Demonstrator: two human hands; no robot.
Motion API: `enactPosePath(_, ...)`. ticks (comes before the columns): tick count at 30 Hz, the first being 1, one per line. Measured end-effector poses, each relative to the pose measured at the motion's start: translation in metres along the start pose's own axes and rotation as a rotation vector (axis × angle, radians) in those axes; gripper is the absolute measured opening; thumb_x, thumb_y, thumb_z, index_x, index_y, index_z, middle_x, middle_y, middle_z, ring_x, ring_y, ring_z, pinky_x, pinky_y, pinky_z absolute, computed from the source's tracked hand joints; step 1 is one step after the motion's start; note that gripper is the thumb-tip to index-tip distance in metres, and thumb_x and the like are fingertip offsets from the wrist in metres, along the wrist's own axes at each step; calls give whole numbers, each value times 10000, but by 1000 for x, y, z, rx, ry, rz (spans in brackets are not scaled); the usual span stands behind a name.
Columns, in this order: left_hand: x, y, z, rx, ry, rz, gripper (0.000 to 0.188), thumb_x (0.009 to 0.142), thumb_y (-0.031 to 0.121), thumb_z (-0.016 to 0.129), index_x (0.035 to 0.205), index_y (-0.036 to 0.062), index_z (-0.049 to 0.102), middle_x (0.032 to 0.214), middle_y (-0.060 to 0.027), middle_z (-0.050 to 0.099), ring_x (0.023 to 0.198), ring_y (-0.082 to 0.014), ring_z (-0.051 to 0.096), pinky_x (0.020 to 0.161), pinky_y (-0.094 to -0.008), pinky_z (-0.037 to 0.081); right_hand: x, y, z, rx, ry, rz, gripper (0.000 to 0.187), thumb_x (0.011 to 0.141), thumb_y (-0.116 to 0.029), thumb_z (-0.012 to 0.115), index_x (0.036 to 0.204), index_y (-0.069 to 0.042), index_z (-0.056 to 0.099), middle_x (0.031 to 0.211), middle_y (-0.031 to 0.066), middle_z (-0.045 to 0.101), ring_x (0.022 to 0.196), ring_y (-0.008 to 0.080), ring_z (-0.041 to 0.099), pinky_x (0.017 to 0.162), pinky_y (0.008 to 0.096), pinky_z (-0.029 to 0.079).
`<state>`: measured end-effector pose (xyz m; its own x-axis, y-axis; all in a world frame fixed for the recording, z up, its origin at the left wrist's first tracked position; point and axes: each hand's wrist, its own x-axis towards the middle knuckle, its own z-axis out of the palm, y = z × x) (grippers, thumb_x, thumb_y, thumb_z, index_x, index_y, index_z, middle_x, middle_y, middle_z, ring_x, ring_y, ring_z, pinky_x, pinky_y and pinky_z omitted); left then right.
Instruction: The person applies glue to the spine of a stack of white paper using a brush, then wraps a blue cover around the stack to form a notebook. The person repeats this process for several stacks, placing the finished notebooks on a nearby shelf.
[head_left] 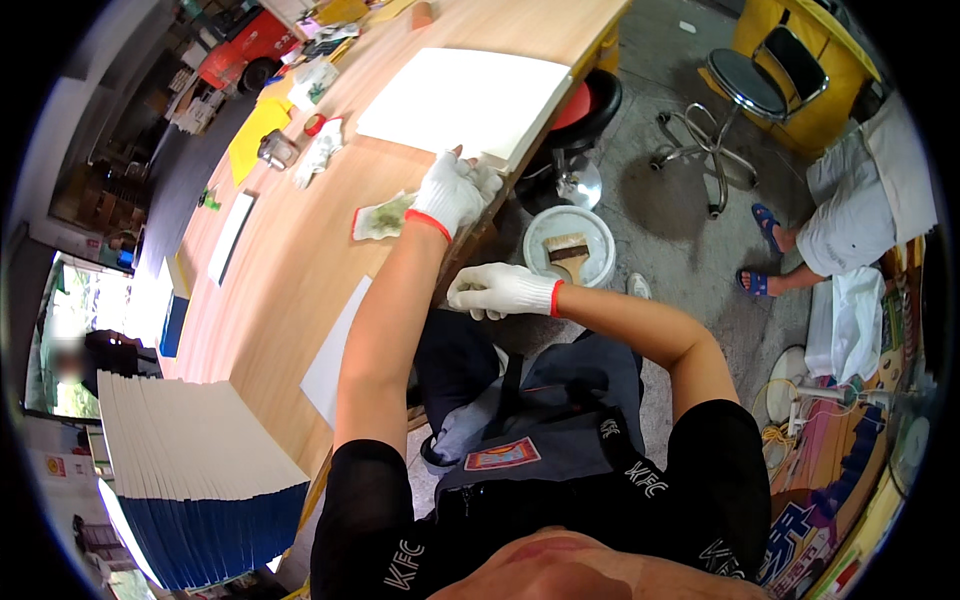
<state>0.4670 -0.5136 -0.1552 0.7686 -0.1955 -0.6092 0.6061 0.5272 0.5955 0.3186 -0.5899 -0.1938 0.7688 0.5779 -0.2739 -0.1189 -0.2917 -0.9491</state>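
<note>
My left hand (pixel 450 195), in a white knitted glove with a red cuff, is at the near corner of a stack of large white sheets (pixel 460 100) on the wooden table. Its fingers are bent and partly hidden, and what they hold, if anything, does not show. Nearer to me, beside the table's edge, is my right hand (pixel 500 290) in a matching glove. Its fingers are curled in, with their contents unclear. A stained white glove or cloth (pixel 383 217) lies just left of my left wrist. Below the table's edge stands a white bucket (pixel 606 250) with a wide brush (pixel 567 258) in it.
On the table are a glass jar (pixel 278 150), a spare glove (pixel 320 153) and yellow paper (pixel 248 138). A tall stack of boards with blue edges (pixel 205 530) stands at lower left. A stool (pixel 598 100), a swivel chair (pixel 750 82) and another person (pixel 850 215) are to the right.
</note>
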Motion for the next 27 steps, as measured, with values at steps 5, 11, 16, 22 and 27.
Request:
enactPosePath(5,24,1,8,-70,32,-112,355,1002,387,460,1009,36,510,925,-98,624,826,-262,597,696,-427,507,-11,20,-12,104,33,38,325,933,-382,579,1081,-101,644,783,13,645,624,95,564,588,251,487)
enactPosePath(11,44,30,2,-292,-29,-390,348,986,298,509,1119,-15,433,1082,-145,537,913,-280,597,733,-403,546,-9,32,-16,198,16,-3,304,929,-376,586,1055,-106,641,780,11,641,625,92,561,581,249,483)
enactPosePath(16,49,18,30,-72,76,9,332,959,236,561,1154,2,428,1150,-195,517,1049,-329,570,878,-454,546,-17,34,-29,255,29,-27,294,934,-369,590,1034,-98,642,776,10,643,622,84,564,577,241,481)
enactPosePath(22,80,21,42,122,100,197,257,980,199,519,1090,-26,463,1004,-239,572,857,-423,658,655,-427,632,-20,25,-77,306,147,-56,315,950,-378,599,1038,-78,641,783,24,658,620,86,574,566,231,478)
enactPosePath(27,52,76,11,173,-137,256,342,1014,170,343,1174,-96,485,1029,-288,661,610,-232,662,478,-263,593,7,31,-170,583,439,-195,403,981,-371,551,1151,-10,610,918,99,698,658,116,587,543,245,486)
